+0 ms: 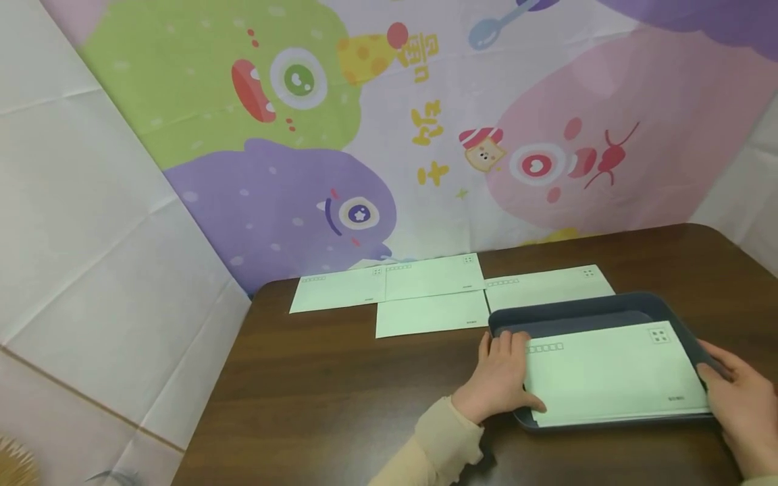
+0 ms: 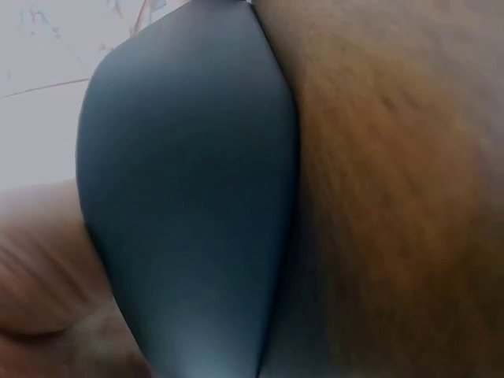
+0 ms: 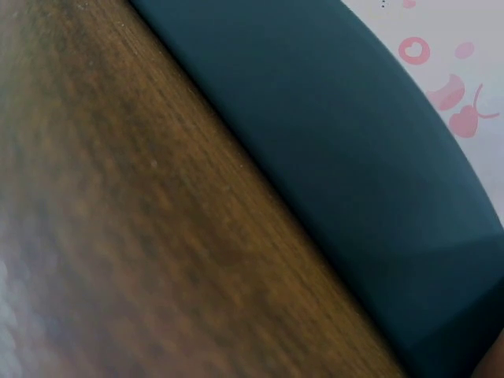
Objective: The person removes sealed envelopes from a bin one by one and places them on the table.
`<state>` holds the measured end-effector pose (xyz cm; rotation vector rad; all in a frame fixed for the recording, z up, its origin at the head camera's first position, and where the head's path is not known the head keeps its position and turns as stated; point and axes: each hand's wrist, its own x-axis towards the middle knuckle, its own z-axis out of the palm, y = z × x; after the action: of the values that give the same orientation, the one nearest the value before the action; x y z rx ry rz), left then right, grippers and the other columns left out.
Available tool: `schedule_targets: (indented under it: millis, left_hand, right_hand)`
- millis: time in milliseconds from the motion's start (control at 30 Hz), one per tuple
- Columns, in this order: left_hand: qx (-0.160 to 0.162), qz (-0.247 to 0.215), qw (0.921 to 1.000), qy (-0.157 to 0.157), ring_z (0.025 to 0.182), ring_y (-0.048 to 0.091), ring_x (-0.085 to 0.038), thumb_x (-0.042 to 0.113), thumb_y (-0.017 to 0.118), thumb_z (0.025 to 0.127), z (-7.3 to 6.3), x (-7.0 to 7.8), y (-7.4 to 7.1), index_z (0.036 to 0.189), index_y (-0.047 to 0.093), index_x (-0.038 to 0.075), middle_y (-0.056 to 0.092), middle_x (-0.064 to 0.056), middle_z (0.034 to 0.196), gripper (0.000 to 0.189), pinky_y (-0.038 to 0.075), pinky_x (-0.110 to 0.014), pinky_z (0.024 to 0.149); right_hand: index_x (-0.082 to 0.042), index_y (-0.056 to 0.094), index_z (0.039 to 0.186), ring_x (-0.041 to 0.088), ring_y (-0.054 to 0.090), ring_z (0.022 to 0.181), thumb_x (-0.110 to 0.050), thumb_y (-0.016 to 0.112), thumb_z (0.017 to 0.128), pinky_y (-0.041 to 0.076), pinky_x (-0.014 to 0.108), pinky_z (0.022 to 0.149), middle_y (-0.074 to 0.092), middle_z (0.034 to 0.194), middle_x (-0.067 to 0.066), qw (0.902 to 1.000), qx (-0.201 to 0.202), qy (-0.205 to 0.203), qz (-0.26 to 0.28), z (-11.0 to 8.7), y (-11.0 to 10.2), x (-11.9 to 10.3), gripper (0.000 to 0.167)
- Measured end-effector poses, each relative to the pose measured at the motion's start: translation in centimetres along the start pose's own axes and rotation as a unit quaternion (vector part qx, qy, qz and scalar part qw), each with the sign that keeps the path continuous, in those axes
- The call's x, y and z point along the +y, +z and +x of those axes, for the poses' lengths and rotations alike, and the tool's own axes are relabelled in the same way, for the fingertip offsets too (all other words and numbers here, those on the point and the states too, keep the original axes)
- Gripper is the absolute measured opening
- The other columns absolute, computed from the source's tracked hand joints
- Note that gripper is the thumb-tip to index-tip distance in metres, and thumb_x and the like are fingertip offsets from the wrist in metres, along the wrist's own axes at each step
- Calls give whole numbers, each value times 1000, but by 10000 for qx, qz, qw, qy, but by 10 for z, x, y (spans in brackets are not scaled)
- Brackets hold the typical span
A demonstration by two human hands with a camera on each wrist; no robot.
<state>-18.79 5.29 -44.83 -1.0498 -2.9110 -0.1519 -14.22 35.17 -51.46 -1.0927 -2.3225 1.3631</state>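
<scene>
A dark blue-grey tray (image 1: 565,317) sits at the right of the brown table, with a small stack of pale green envelopes (image 1: 614,378) lying in it. My left hand (image 1: 501,374) holds the tray's left side, its thumb by the near left corner of the envelopes. At the opposite end, my right hand (image 1: 738,388) grips the right rim, thumb toward the envelopes and fingers beyond the edge. The left wrist view shows the tray's outer wall (image 2: 189,173) with part of the left hand over it. In the right wrist view, the outer wall (image 3: 315,134) runs along the tabletop.
Several more envelopes lie flat behind the tray: one at far left (image 1: 337,290), two overlapping in the middle, and one partly hidden by the tray (image 1: 547,287). The wooden table (image 1: 340,378) meets a cartoon-printed backdrop (image 1: 444,216) behind and pale panels at left.
</scene>
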Motion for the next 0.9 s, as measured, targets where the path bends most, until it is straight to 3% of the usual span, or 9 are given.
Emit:
schedule_targets:
  millis: [167,300,467,633,733,800,900]
  left_hand:
    - [88,-184,9998,49,96,50,-9,57,78,55,0,0,1,132,28,13,54,8,113,102,13,-56,103]
    - [114,-398,9991,-20,84,53,-6,50,80,58,1,2,1,136,22,10,62,11,88,105,11,-56,102]
    - [141,-948,9953,-155,76,52,-2,36,81,65,3,3,1,140,14,6,54,13,60,105,11,-51,101]
    - [99,-1774,9836,-295,51,45,7,23,78,71,5,1,-3,141,10,4,46,17,51,99,14,-44,102]
    - [73,-2150,9761,-323,46,42,10,20,77,73,5,-3,-4,140,17,5,45,18,52,91,15,-43,103]
    - [78,-2240,9741,-307,49,42,10,20,76,74,5,-4,-5,135,28,5,46,18,53,79,16,-42,104]
    - [77,-2060,9783,-215,53,43,10,23,74,75,5,-6,-6,105,54,12,47,18,54,38,20,-41,103]
  right_hand:
    - [-9,27,142,38,27,131,-9,30,96,30,55,98,28,145,17,9999,47,76,-68,0,0,-1,46]
    - [-10,27,142,37,24,133,-9,30,97,28,55,99,25,146,16,9999,87,146,-26,0,1,-2,45]
    - [-10,27,142,36,25,132,-10,30,97,29,54,99,26,146,15,9998,60,165,8,-1,0,-4,46]
    - [-11,28,142,34,26,133,-11,31,96,29,52,100,26,146,14,9998,-5,207,16,1,0,-3,46]
    - [-11,28,142,33,25,133,-12,32,96,29,52,100,26,146,14,9997,-32,223,20,4,1,1,46]
    - [-11,28,142,34,25,133,-12,32,95,29,52,100,27,146,14,9997,-34,237,12,4,1,1,47]
    - [-11,27,142,34,25,133,-10,30,95,28,53,101,26,146,13,9997,25,232,19,3,1,0,47]
